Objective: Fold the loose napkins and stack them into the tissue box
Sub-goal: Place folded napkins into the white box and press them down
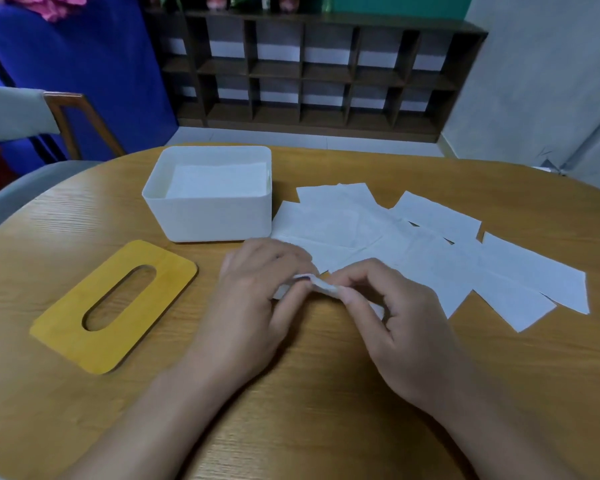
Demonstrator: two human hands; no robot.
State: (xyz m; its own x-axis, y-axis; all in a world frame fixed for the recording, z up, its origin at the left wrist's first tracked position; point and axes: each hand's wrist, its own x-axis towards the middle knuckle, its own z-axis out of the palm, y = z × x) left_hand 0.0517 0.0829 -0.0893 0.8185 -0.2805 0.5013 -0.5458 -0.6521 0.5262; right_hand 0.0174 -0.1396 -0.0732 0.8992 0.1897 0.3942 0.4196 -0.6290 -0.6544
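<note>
Pinched napkin (pixel 321 287) mostly behind hands (pixel 257 292).

One white box (pixel 207 216) stands on the one bench (pixel 326 393), and one yellow lid (pixel 66 323) with a single slot lies beside it. Two hands are in view, the left (pixel 253 306) and the right (pixel 399 334), with one napkin (pixel 321 286) between them. The loose napkins (pixel 430 258) overlap, roughly six; the exact number cannot be told.

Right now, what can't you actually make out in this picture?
- Napkin being folded, head view: mostly hidden by the left hand and right hand.
- Stack depth in the tissue box: hidden by its wall.
- Loose napkins: overlapping, so uncountable.
</note>
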